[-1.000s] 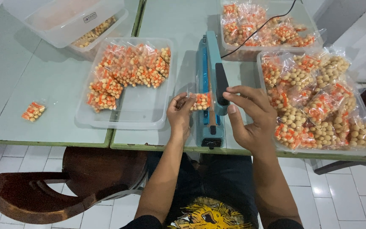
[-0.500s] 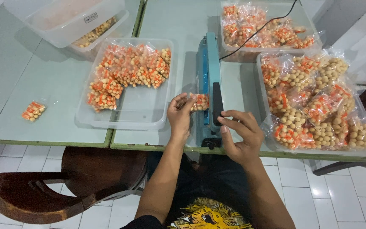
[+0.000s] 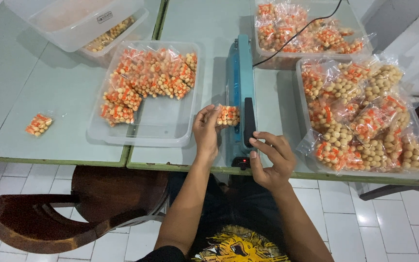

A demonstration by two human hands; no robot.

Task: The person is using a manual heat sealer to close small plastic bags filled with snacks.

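Teal heat sealer [image 3: 239,87] on the desk [image 3: 35,87]: a small snack packet [image 3: 228,116], grasped by the left hand [image 3: 205,131], is held at its bar. Pressing seems required next; the right hand [image 3: 272,160], unclenched, rests beside the black handle [image 3: 249,121].

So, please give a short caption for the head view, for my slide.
Left hand holds a snack bag at the blue sealer; right hand rests beside its handle.

Your sealer [image 3: 241,92] stands near the table's [image 3: 44,82] front edge, between the left tray [image 3: 146,136] and right tray [image 3: 311,160].
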